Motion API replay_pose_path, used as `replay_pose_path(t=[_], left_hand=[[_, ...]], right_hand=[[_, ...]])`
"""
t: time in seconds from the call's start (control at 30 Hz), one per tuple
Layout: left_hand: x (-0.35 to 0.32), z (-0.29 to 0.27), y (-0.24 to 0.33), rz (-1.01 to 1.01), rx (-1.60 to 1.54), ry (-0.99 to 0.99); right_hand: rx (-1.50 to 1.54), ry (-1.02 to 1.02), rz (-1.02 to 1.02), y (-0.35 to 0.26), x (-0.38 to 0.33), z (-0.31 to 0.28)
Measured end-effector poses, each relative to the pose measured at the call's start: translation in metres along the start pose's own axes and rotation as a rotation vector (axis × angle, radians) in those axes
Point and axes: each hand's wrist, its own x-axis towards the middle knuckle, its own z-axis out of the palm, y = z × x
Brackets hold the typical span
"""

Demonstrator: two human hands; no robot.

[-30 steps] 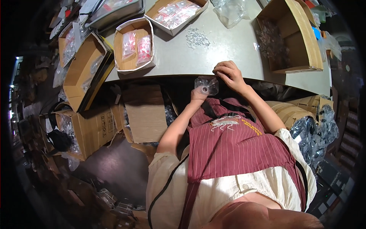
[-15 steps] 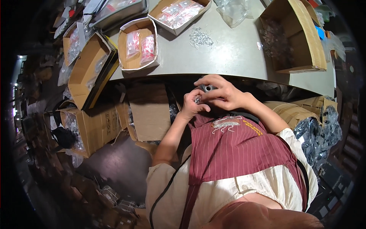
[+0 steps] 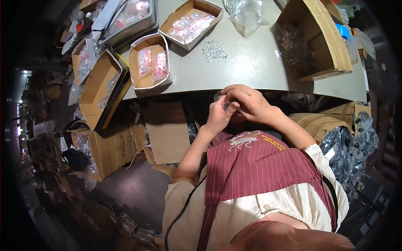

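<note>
Just off the table's near edge, my two hands meet in front of the apron. My left hand [image 3: 217,116] has its fingers closed on a small, shiny, see-through piece [image 3: 217,97] that looks like clear plastic. Its lower part is hidden by the fingers. My right hand [image 3: 250,102] bends over from the right, fingertips touching the same piece and the left fingers. Whether a smaller part sits between the hands is covered. Beyond them, a loose pile of small silvery metal pieces [image 3: 214,51] lies on the grey table [image 3: 197,77].
A white-rimmed carton [image 3: 133,75] with bagged parts stands left, beside another carton [image 3: 214,24] of small packets. A clear plastic bag [image 3: 247,19] lies at the back. An open cardboard box [image 3: 335,50] stands right. Below are cardboard boxes [image 3: 113,146] and dark wrapped bundles [image 3: 349,146].
My hands have closed together and turned; the grey part with a round hole seen between the fingers before is now hidden. The whole view has shifted slightly.
</note>
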Motion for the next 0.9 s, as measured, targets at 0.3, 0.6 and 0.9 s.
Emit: replay_pose_path(t=[0.3,0.6,0.9], left_hand=[[0.014,0.001,0.042,0.151,0.354,0.108],[0.014,-0.02,0.055,-0.082,0.02,0.165],[0.014,-0.02,0.048,0.064,0.305,0.163]], right_hand=[[-0.025,0.13,0.138,0.005,-0.008,-0.002],[0.315,0.131,0.327,0.003,-0.01,0.001],[0.338,0.133,0.332,0.007,-0.011,0.006]])
